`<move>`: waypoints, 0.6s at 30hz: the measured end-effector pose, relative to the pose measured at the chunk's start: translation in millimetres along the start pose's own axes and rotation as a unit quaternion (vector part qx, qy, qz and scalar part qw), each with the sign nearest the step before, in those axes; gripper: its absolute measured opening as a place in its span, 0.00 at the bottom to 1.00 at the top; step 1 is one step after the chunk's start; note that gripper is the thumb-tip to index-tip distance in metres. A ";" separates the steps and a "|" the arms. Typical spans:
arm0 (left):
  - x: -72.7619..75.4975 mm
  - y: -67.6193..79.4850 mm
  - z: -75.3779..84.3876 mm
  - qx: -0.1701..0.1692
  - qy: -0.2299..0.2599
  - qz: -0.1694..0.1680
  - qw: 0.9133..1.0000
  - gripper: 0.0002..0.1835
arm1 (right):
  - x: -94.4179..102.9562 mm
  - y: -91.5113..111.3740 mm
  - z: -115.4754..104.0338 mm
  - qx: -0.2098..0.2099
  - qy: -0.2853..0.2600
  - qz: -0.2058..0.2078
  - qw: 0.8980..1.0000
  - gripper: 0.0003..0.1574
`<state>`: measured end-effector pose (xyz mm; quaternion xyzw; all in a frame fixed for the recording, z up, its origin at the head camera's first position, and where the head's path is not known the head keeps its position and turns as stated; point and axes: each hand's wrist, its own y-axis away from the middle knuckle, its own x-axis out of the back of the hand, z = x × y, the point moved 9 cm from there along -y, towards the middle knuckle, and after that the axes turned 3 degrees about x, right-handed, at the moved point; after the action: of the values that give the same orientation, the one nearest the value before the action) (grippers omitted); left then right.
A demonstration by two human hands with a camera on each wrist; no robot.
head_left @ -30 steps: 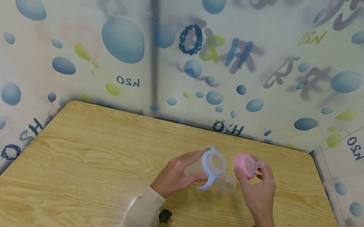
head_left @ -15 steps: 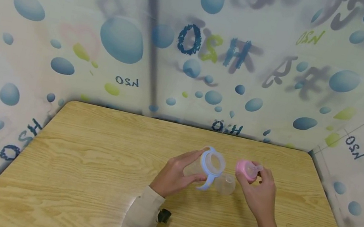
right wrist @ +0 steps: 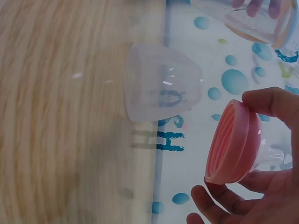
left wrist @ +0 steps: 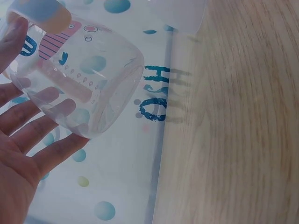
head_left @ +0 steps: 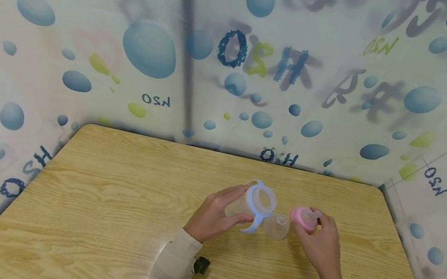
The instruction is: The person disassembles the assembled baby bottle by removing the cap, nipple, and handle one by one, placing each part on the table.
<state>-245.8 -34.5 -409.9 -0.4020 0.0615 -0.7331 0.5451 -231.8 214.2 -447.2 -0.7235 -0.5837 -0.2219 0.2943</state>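
My left hand (head_left: 210, 217) grips a clear baby bottle (left wrist: 105, 84) round its body. The bottle is tilted, its open mouth facing right, with a light blue two-handled ring (head_left: 256, 221) about its neck. Printed figures show on its side in the left wrist view. My right hand (head_left: 323, 251) holds a pink screw collar (right wrist: 235, 144) between thumb and fingers, a clear teat (right wrist: 272, 156) fitted in it. The collar's threaded inside shows in the right wrist view. A clear domed cap (head_left: 276, 227) stands on the table between the hands, touched by neither.
The wood-grain table (head_left: 125, 222) runs back to a wall (head_left: 135, 110) printed with blue and green drops. More printed wall closes in at left and right. Small black devices (head_left: 201, 265) sit at both wrists.
My right hand has come down and nearer to me, slightly to the right, with the pink collar and teat. My left hand and the bottle have stayed nearly still.
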 end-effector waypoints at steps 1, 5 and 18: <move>0.0 -0.1 0.0 0.000 0.001 0.000 1.000 0.37 | -0.4 0.3 2.3 -0.004 0.004 -0.006 1.000 0.37; -0.3 -0.2 -0.6 0.001 0.002 0.001 1.000 0.37 | -1.8 1.1 10.9 -0.017 0.013 -0.021 1.000 0.40; -1.1 -0.3 -1.3 0.001 -0.003 0.000 1.000 0.37 | -10.8 2.8 26.5 -0.006 0.029 -0.047 0.998 0.40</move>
<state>-246.7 -33.9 -411.2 -0.4040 0.0587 -0.7321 0.5453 -232.1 224.2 -474.2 -0.6905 -0.6066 -0.2602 0.2958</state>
